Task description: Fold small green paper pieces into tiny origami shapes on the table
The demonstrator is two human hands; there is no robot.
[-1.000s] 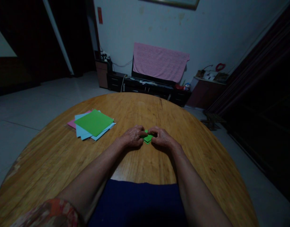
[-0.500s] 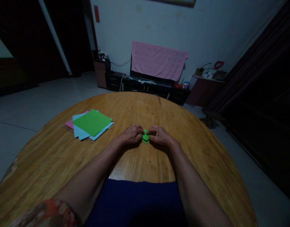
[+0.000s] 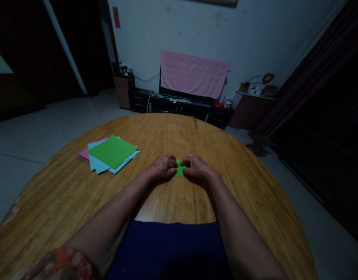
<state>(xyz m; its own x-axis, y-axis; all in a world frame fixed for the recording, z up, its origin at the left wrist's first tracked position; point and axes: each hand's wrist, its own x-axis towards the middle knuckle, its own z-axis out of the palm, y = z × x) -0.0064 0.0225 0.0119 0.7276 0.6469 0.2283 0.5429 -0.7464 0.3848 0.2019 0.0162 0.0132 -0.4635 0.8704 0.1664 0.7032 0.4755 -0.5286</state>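
A small folded piece of green paper (image 3: pixel 180 168) lies on the round wooden table (image 3: pixel 179 128), mostly covered by my fingers. My left hand (image 3: pixel 160 167) and my right hand (image 3: pixel 196 167) press on it from either side, fingertips almost meeting above it. Its exact folded shape is hidden. To the left of my left hand lies a loose stack of square paper sheets (image 3: pixel 109 154), with a green sheet on top, light blue sheets below and a pink corner showing.
The table's curved edge runs around the scene, with a tiled floor beyond it. A low black cabinet (image 3: pixel 181 107) under a pink cloth stands against the far wall. A small wooden stool (image 3: pixel 259 147) sits on the floor at the right.
My hands have drawn closer together over the green paper, covering more of it. The whole view has shifted slightly, and the stack of sheets has not moved.
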